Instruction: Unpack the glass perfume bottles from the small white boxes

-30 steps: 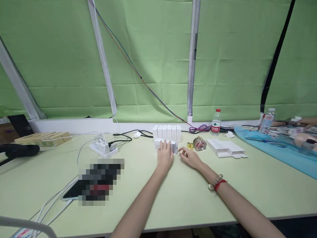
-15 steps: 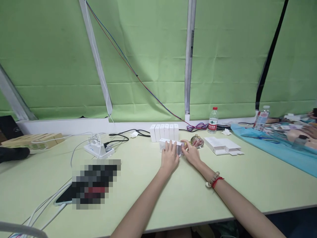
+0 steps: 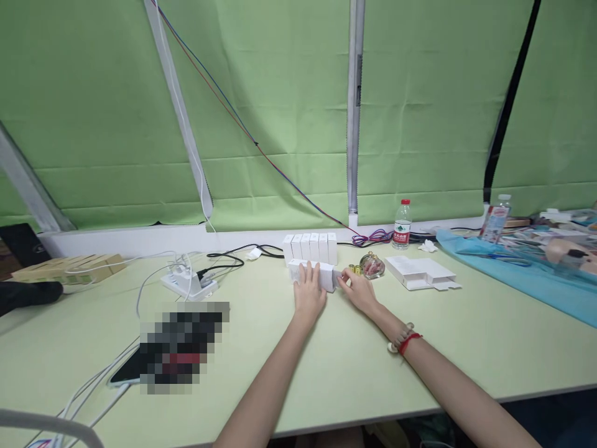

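On the table, a white box [image 3: 328, 279] stands in front of a row of several upright white boxes [image 3: 310, 249]. My left hand [image 3: 308, 289] lies over the front box, its fingers across the top and its thumb along the near side. To the right of that box, my right hand [image 3: 358, 290] has thumb and fingertips pinched close to the box's end. A thin pale edge shows at those fingertips, too small to name. Behind the right hand are small gold-coloured pieces [image 3: 355, 269] and a clear round container [image 3: 372, 266] with reddish contents.
An opened white carton [image 3: 420, 272] lies to the right, with a red-capped water bottle [image 3: 402, 225] behind it. A blue sheet [image 3: 522, 274] covers the far right. On the left are a power strip [image 3: 186, 283] with cables, a phone [image 3: 128, 368] and yellowish boxes [image 3: 69, 269].
My left hand and the front white box have shifted left. A gap now shows between the box's end and my right hand, which has moved only slightly. The gold-coloured pieces have come into view.
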Demonstrator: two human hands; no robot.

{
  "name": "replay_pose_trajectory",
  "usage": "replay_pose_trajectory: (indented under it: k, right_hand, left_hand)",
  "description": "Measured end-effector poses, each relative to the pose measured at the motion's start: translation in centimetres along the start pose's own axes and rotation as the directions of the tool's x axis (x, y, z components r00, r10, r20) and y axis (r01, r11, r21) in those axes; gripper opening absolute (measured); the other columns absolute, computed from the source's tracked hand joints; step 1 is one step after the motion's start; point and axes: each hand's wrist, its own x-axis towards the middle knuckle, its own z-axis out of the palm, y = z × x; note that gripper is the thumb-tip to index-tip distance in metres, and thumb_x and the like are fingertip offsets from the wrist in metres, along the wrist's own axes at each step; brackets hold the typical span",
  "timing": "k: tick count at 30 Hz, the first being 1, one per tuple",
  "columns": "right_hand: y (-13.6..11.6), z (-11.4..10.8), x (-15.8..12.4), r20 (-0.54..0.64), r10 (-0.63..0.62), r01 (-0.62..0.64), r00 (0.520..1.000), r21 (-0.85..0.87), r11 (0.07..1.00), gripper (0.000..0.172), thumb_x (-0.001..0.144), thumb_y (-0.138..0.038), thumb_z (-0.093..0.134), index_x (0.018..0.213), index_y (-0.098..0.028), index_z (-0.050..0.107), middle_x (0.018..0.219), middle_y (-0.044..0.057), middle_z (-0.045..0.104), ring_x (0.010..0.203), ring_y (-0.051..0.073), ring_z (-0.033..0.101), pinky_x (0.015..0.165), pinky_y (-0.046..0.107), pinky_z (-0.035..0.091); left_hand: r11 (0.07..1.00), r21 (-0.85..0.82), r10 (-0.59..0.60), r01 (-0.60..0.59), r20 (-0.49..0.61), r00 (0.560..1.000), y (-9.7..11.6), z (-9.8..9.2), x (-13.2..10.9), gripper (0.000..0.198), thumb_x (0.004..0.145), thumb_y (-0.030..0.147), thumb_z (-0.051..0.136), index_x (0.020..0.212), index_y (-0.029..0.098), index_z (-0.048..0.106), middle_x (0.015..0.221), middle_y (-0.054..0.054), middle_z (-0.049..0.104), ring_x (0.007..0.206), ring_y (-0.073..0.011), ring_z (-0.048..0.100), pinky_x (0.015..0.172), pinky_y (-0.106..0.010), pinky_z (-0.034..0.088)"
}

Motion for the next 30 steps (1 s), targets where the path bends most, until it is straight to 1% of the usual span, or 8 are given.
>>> replay_pose_trajectory:
  k: [4,11,16,20,23,26,28,30]
  right_hand:
    - [-0.2,-0.2,0.0,-0.087,-0.042,0.038,0.995,-0.046,0.998,0.021,0.087,-0.035,0.04,0.083,-0.02,0.054,0.087,0.0,0.057,0.058,0.009,0.051,0.053,0.023,0.031]
    - [0.0,-0.2,0.0,-0.17,-0.087,0.079,0.982,-0.056,0.995,0.02,0.089,-0.032,0.039,0.092,-0.02,0.054,0.096,0.003,0.055,0.066,0.011,0.053,0.052,0.023,0.033]
    - [0.7,-0.6,0.5,-0.365,-0.072,0.056,0.928,-0.055,0.997,0.022,0.088,-0.031,0.036,0.092,-0.019,0.054,0.094,0.006,0.058,0.089,0.019,0.052,0.067,0.027,0.037]
    - [1.9,-1.5,1.1,-0.523,0.139,-0.116,0.841,0.078,0.99,0.027,0.087,-0.035,0.032,0.095,-0.019,0.051,0.088,0.007,0.059,0.083,0.021,0.053,0.065,0.029,0.037]
    - [2.5,-2.4,1.6,-0.542,0.353,-0.231,0.763,0.281,0.931,0.028,0.086,-0.035,0.029,0.101,-0.018,0.046,0.069,0.003,0.059,0.065,0.02,0.055,0.058,0.028,0.035]
    - [3.1,-3.6,1.9,-0.566,0.522,-0.264,0.638,0.476,0.839,0.031,0.086,-0.036,0.028,0.105,-0.016,0.042,0.053,-0.002,0.052,0.051,0.019,0.053,0.053,0.027,0.035]
    - [3.6,-4.6,2.2,-0.586,0.596,-0.248,0.549,0.566,0.786,0.033,0.086,-0.039,0.027,0.107,-0.016,0.04,0.05,-0.003,0.049,0.044,0.018,0.051,0.05,0.027,0.036]
    - [4.6,-5.6,2.3,-0.606,0.635,-0.241,0.479,0.605,0.759,0.033,0.087,-0.039,0.027,0.109,-0.017,0.039,0.051,-0.004,0.049,0.038,0.016,0.048,0.046,0.027,0.036]
  left_hand:
    - [0.995,0.029,-0.095,0.095,0.019,0.995,-0.9,-0.1,0.2,0.064,0.079,0.024,0.04,0.14,0.018,0.025,0.149,-0.007,0.02,0.137,-0.0285,0.014,0.093,-0.046,0.041]
    - [0.991,0.048,-0.122,0.122,-0.003,0.993,-1.1,0.2,0.3,0.064,0.078,0.022,0.038,0.141,0.017,0.023,0.149,-0.008,0.019,0.137,-0.0286,0.013,0.091,-0.045,0.043]
    - [0.991,0.029,-0.133,0.132,0.007,0.991,-1.3,0.1,0.3,0.064,0.078,0.022,0.04,0.14,0.017,0.025,0.148,-0.009,0.02,0.137,-0.0298,0.012,0.09,-0.045,0.044]
    - [0.991,-0.022,-0.135,0.135,0.014,0.991,-1.3,0.0,0.3,0.063,0.077,0.024,0.042,0.138,0.014,0.027,0.148,-0.012,0.021,0.137,-0.0313,0.012,0.091,-0.042,0.043]
    - [0.989,-0.041,-0.14,0.14,-0.002,0.99,-1.1,0.1,0.2,0.062,0.078,0.026,0.042,0.137,0.012,0.029,0.147,-0.014,0.021,0.137,-0.0324,0.011,0.09,-0.041,0.043]
    - [0.99,-0.041,-0.134,0.134,-0.017,0.991,-1.0,0.2,0.2,0.062,0.078,0.025,0.043,0.137,0.012,0.029,0.147,-0.014,0.022,0.136,-0.0328,0.012,0.09,-0.04,0.044]
    - [0.991,-0.036,-0.132,0.131,-0.02,0.991,-1.0,0.2,0.2,0.062,0.078,0.025,0.043,0.137,0.011,0.029,0.147,-0.014,0.022,0.136,-0.0331,0.012,0.089,-0.04,0.044]
    - [0.991,-0.028,-0.131,0.13,-0.024,0.991,-1.0,0.2,0.1,0.062,0.078,0.026,0.043,0.137,0.011,0.03,0.147,-0.014,0.023,0.136,-0.0332,0.013,0.089,-0.04,0.045]
